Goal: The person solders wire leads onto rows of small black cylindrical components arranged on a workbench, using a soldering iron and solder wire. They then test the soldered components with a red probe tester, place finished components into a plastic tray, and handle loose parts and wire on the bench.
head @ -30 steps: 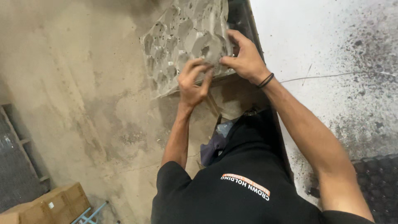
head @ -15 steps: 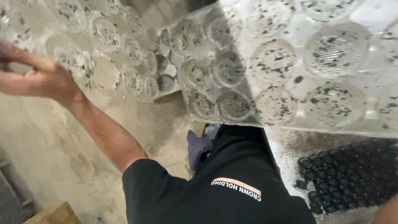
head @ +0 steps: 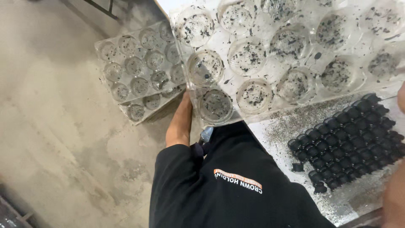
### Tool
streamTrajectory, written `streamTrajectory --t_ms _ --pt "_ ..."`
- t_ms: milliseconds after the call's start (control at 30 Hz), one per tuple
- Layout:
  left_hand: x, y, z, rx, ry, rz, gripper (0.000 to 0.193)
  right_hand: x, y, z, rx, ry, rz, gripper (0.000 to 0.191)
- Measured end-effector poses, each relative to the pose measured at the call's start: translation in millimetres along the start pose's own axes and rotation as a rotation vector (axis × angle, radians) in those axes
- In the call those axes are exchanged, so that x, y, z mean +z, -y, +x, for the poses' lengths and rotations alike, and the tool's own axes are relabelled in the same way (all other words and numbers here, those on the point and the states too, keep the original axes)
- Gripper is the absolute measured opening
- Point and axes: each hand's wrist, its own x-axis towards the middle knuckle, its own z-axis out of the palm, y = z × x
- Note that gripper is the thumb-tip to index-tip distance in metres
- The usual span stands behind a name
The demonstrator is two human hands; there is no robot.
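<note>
- Clear plastic dimpled tray (head: 287, 63), speckled with black grit, held up tilted over the surface (head: 295, 126).
- Left hand hidden behind the tray's lower corner; grip cannot be told. Right hand (head: 400, 97) barely shows at the frame edge.
- Black caps (head: 350, 139) packed in rows beneath.
- Stacked trays (head: 139, 71) on the floor (head: 50, 126).

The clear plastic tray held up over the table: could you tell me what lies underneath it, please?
Under the clear tray, the speckled white table and a block of small black pieces show. The tray's soot-spotted cups blur everything directly beneath. The left hand is mostly hidden behind its edge.
</note>
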Motion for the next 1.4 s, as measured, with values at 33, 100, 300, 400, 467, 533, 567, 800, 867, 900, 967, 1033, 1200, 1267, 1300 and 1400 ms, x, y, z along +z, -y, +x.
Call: streamTrajectory --t_ms 33,100,300,400,467,533,567,800,867,900,967,1033,1200,1267,1300,1400 --pt "4.0 -6.9 0.8 -0.004 0.014 -0.002 0.030 -1.9 7.9 -13.2 -0.062 0.085 0.019 0.056" --pt "7.9 -13.4 5.8 -0.015 0.037 -0.011 0.031 -7.3 17.5 -28.2 -0.133 0.219 0.093 0.057" --pt "-16.8 -16.6 7.0 0.017 -0.082 -0.080 0.036 -42.9 4.8 -25.6 -0.071 0.505 0.186 0.041" --pt "-44.4 -7.9 -2.3 0.011 -0.305 -0.144 0.039 -72.3 -0.5 -28.4 0.039 0.447 0.323 0.041" --pt "-69.8 -2.0 -6.0 -0.296 -0.375 -0.125 0.036 -90.5 -0.1 -31.2 0.112 0.340 0.414 0.041" --pt "-95.8 -7.5 -2.4 -0.240 -0.579 -0.256 0.024 -96.5 3.9 -27.4 0.139 0.106 0.336 0.039" --pt "-109.1 -15.1 1.0 -0.233 -0.654 -0.276 0.019 -94.0 7.2 -23.6 0.145 -0.002 0.302 0.038" --pt "-113.1 -205.3 -4.1 0.530 -0.046 -0.323 0.031 -71.8 30.1 -26.7 0.113 -0.122 -0.011 0.048" --pt "-93.8 -266.0 -21.8 0.798 0.226 -0.480 0.045 -75.8 49.9 -47.7 0.062 0.141 0.252 0.048" --pt "-86.5 -286.6 -29.9 0.920 0.354 -0.404 0.055 -76.0 62.2 -56.2 -0.032 0.289 0.432 0.053" --pt "-65.6 -319.3 -39.2 1.069 0.575 -0.359 0.080 -71.7 83.5 -68.2 -0.130 0.575 0.591 0.042" --pt "-45.0 -338.0 -46.5 1.221 0.558 -0.245 0.087 -66.1 89.2 -74.7 -0.070 0.682 0.497 0.036" --pt "-2.9 -357.0 -57.7 1.336 0.480 -0.148 0.082 -55.5 69.8 -71.3 0.046 0.438 0.463 0.032" --pt "9.0 -364.0 -57.6 1.382 0.489 -0.095 0.080 -53.0 69.3 -59.2 -0.019 0.108 0.443 0.031" --pt "13.2 -367.0 -56.5 1.374 0.543 -0.087 0.080 -51.5 72.1 -51.4 -0.019 0.042 0.380 0.034" --pt "19.1 -374.1 -48.5 1.381 0.660 -0.081 0.080 -52.8 76.0 -34.3 -0.059 -0.127 0.210 0.046"
